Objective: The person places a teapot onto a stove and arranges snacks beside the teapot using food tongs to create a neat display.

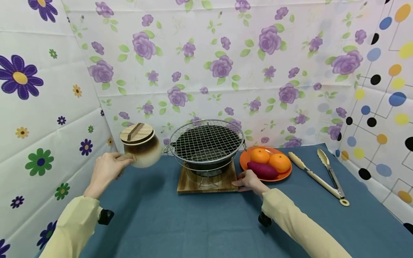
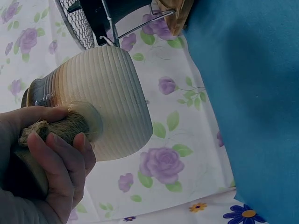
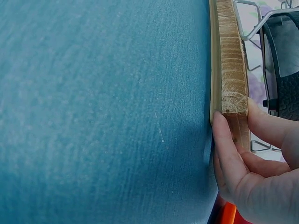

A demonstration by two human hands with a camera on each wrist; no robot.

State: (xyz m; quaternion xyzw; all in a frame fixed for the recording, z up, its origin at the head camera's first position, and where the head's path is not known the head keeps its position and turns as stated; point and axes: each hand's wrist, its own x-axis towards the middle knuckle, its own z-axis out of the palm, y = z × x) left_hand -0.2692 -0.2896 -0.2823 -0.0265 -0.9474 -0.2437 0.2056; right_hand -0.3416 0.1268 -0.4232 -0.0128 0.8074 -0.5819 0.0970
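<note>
My left hand (image 1: 111, 166) grips the rope-wrapped side handle (image 2: 60, 128) of a ceramic pot (image 2: 98, 98), brown at the top and cream below. The pot is held in the air at the left, tilted a little, with its wooden lid (image 1: 135, 133) on. At the centre stands a round black tabletop grill (image 1: 209, 166) under a wire mesh (image 1: 206, 143), on a square wooden board (image 1: 190, 181). My right hand (image 1: 251, 182) pinches the board's front right corner, thumb on top and fingers against its edge and underside, as the right wrist view shows.
Right of the board, an orange plate (image 1: 245, 165) bears two oranges (image 1: 280, 163) and a purple sweet potato (image 1: 262, 171). Farther right, opened tongs (image 1: 324, 181) lie on the blue tablecloth (image 1: 200, 222). Patterned cloth walls (image 1: 193, 43) enclose the back and sides.
</note>
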